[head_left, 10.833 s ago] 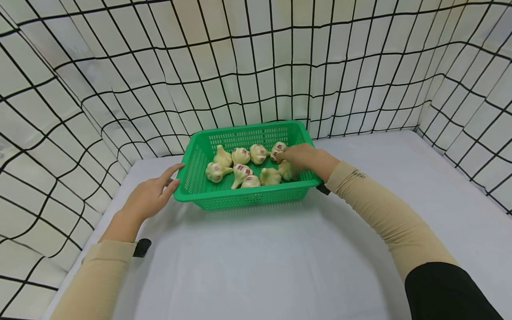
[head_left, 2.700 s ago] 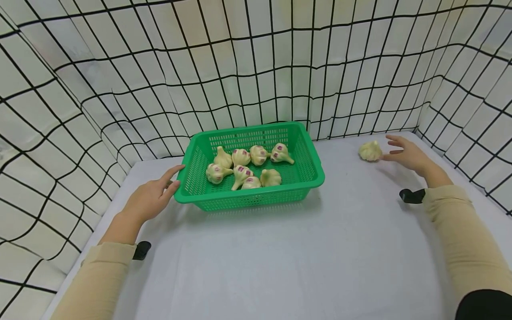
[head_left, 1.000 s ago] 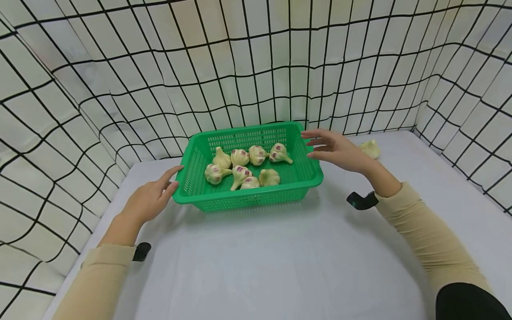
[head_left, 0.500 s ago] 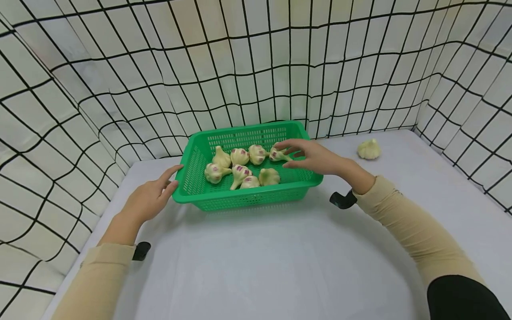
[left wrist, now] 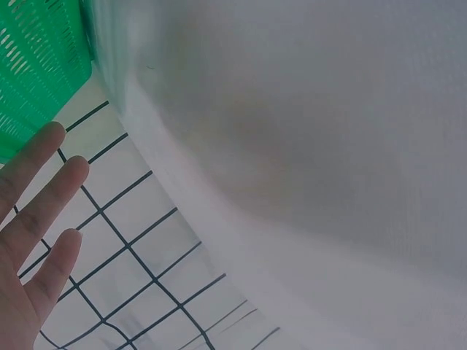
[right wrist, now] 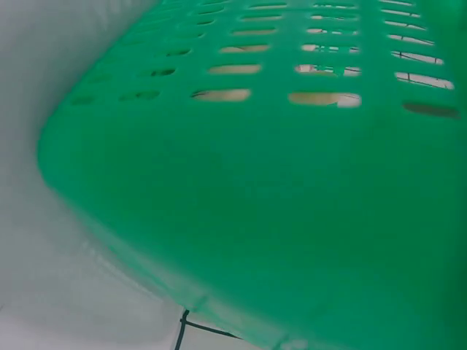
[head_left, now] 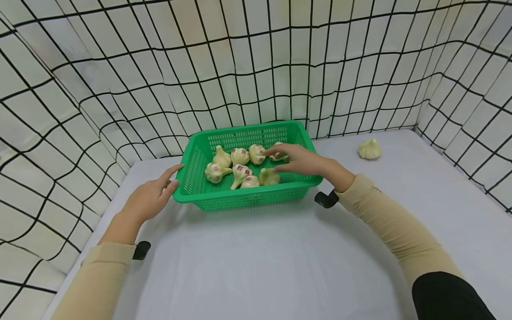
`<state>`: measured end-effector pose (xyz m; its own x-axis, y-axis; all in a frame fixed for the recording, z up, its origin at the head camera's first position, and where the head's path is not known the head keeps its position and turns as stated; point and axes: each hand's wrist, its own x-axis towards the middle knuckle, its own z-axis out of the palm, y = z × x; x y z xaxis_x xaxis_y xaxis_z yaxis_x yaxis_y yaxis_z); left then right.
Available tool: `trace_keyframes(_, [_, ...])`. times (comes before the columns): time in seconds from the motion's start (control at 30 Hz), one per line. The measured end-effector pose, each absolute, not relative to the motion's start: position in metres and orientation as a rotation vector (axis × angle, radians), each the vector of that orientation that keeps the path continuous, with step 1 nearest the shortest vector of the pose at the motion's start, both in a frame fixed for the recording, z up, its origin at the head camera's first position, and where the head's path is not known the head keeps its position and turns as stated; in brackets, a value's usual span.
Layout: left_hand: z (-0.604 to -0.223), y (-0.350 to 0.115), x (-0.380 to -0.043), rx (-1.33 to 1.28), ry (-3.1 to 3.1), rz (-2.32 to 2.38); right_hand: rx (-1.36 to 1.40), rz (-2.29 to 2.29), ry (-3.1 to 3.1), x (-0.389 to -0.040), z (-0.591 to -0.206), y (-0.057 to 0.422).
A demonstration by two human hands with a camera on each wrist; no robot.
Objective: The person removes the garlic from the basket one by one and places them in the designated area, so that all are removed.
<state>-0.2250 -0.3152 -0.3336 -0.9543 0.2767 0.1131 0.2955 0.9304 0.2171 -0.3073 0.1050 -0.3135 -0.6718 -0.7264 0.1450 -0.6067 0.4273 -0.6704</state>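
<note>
My right hand (head_left: 300, 161) reaches over the right part of a green plastic basket (head_left: 252, 202), fingers spread and slightly bent. Its fingertips are by a garlic bulb (head_left: 269, 177) in front and a purple-streaked garlic bulb (head_left: 278, 146) that they partly cover; whether they touch is unclear. Several more garlic bulbs lie to the left in the basket. At the basket's left rim my left hand (head_left: 148, 198) rests extended fingertips; in the left wrist view its fingers (left wrist: 45, 208) are straight beside the basket. The right wrist view holds mostly the basket's wall (right wrist: 241, 175), with my hand hidden.
A single garlic bulb (head_left: 369, 149) lies on the white-covered table (head_left: 248, 262), right of the basket. Black netting (head_left: 260, 66) over white sheeting rises behind the table and along both sides.
A garlic bulb has gone from the basket to the table at right, where my right hand was by it. That hand has since moved left, over the basket. My left hand stays put.
</note>
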Motion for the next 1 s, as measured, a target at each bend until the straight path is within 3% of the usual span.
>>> trace_keyframes(1.0, [-0.333, -0.315, -0.225, -0.461, -3.001, -0.352, -1.011, -0.53, 2.593, -0.315, -0.321, 0.081])
